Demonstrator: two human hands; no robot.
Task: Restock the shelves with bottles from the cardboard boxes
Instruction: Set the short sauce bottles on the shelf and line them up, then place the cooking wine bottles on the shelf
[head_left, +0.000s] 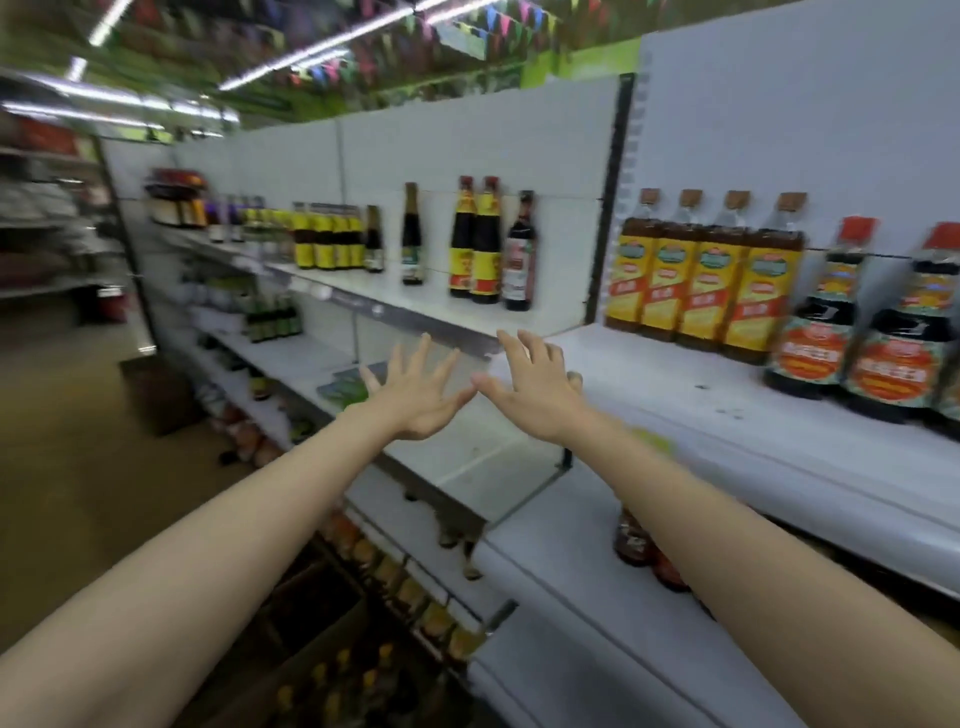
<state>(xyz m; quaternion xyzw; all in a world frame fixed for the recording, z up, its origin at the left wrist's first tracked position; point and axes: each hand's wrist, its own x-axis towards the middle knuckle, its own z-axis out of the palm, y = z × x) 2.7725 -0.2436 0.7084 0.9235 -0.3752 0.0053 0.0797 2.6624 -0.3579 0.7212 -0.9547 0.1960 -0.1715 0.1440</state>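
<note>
Cardboard is taken as the landmark: an open cardboard box (317, 644) is seen at the bottom of the head view, on the floor at the foot of the shelving, with yellow-capped bottles (332, 680) standing upright inside it, long axes vertical. Both hands are held far above the box and well apart from it, stretched forward over a bare white shelf (675, 415). The left hand (415, 395) is splayed, fingers straight, nothing held; the right hand (535, 389) is likewise spread and empty, thumbs nearly touching. From the fingers the box stock lies down and back toward the body, slightly to the left side, so the left arm is judged the nearer to it, and a reach downward is judged necessary before any bottle can be gripped. Above the box, on the upper shelf, shelved dark bottles (475, 244) stand upright with gaps beside them; further right of the box, yellow-labelled jugs (701, 280) stand in a row at the back of the bare shelf. Not resolved: the frame is motion-blurred, labels cannot be read, the box is cut off by the lower edge and partly dark, and the count of bottles in it cannot be told. A dark bottle (631, 540) below the bare shelf is partly hidden by the right forearm; its pose cannot be told.
</note>
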